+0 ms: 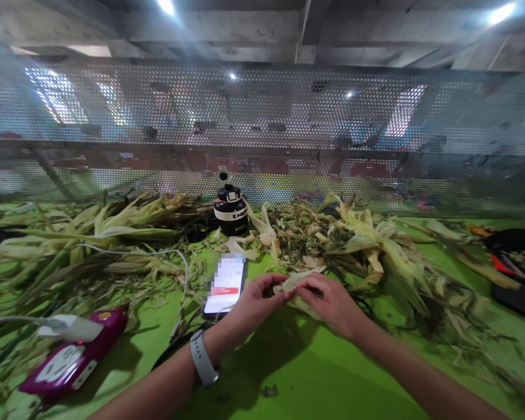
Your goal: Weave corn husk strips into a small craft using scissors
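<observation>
Both hands meet over the green tabletop (324, 373), a little right of the middle. My left hand (265, 297) pinches one end of a pale corn husk (304, 279) between thumb and fingers. Close beside it, my right hand (328, 300) grips the same husk, fingertips nearly touching those of the left. Part of the husk is hidden behind the fingers. A phone (225, 291) with a lit screen lies just left of my left hand. Behind the hands spreads a heap of dry husk scraps (306, 230).
A black bottle (230, 213) stands behind the phone. Long husks (114, 227) are piled at left, more husks (385, 239) at right. A purple power strip (76, 356) with a white charger (70, 328) and cable lies front left. A perforated metal panel (262, 128) closes off the back.
</observation>
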A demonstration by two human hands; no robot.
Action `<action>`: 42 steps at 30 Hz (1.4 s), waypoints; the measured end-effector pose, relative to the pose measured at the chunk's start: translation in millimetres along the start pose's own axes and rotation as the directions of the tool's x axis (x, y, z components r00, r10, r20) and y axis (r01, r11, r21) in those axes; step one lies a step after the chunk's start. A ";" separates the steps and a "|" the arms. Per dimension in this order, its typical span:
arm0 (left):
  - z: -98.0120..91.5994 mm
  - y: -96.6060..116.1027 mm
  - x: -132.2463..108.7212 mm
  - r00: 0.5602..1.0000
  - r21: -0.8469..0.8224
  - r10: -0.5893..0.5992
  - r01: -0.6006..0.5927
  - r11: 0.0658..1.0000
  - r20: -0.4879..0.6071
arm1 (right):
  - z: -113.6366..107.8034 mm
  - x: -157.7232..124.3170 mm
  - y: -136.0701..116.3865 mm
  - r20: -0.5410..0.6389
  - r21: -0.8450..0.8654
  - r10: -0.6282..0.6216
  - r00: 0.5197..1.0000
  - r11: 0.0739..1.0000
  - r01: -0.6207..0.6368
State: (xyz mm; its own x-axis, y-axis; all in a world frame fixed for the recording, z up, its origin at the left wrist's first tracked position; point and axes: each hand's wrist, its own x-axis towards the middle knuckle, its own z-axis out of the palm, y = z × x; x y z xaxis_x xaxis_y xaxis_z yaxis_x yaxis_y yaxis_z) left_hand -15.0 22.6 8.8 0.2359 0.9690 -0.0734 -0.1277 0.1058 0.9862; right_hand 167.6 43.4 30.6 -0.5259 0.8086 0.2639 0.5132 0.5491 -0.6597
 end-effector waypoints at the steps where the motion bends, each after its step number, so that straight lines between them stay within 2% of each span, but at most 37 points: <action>1: -0.6 -1.2 0.5 1.000 0.001 -0.003 0.003 1.000 -0.016 | 0.2 0.1 0.1 -0.005 0.045 -0.013 1.000 0.999 0.013; 5: -2.2 -6.6 2.5 0.998 0.007 0.007 -0.006 1.000 -0.055 | 0.8 -0.6 -1.8 -0.019 0.099 -0.032 0.999 0.995 0.034; 10: -2.1 -8.0 3.5 0.997 0.031 0.013 -0.010 0.999 -0.070 | -1.6 -0.9 -3.9 0.011 0.076 -0.034 0.999 0.997 0.034; 12: -2.1 -7.6 3.7 0.996 0.025 0.021 -0.019 1.000 -0.084 | -2.3 -1.3 -3.3 0.013 0.019 -0.016 1.000 1.000 0.016; 15: -1.7 -7.3 3.9 0.994 0.006 0.023 -0.022 1.000 -0.110 | -0.9 -2.9 -2.2 0.011 -0.155 -0.007 1.000 0.988 0.009; 17: -0.7 -6.6 3.7 0.992 -0.007 0.012 -0.014 1.000 -0.125 | 1.2 -4.3 -2.0 0.039 -0.269 -0.070 0.997 0.960 0.078; 20: 1.5 -4.6 2.8 0.992 -0.038 -0.018 0.013 0.999 -0.124 | 3.0 -5.7 -2.9 0.124 -0.412 -0.219 0.968 0.876 0.251; 24: 1.8 -1.7 1.7 0.997 -0.073 -0.050 0.046 0.996 -0.051 | -2.3 -6.1 -6.0 0.163 -0.581 -0.393 0.905 0.703 0.410; 26: 0.5 -0.6 1.3 0.999 -0.068 -0.051 0.051 0.996 0.007 | -6.9 -5.8 -7.7 0.153 -0.591 -0.473 0.868 0.660 0.464; 28: -1.0 0.6 0.7 0.996 -0.055 -0.044 0.048 0.997 0.081 | -10.5 -5.1 -9.1 0.159 -0.545 -0.500 0.851 0.674 0.499; 30: -1.8 1.7 -0.1 0.992 -0.064 -0.045 0.052 0.997 0.114 | -12.4 -4.3 -10.0 0.178 -0.479 -0.481 0.858 0.720 0.503; 36: 0.0 4.1 -1.0 0.991 -0.264 -0.114 0.091 0.960 -0.074 | -12.3 -2.9 -12.5 0.158 -0.373 -0.413 0.897 0.816 0.441; 42: 1.7 2.1 -1.7 0.995 -0.273 -0.093 0.100 0.957 0.039 | -11.8 -4.1 -12.7 0.146 -0.352 -0.379 0.914 0.844 0.406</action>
State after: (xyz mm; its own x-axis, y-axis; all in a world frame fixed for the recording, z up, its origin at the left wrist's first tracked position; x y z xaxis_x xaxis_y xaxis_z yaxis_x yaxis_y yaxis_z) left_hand -14.1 20.8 11.2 0.2844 0.9455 -0.1588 -0.3619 0.2593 0.8954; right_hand 171.3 35.6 46.1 -0.7739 0.5002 0.3884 0.4582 0.8656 -0.2019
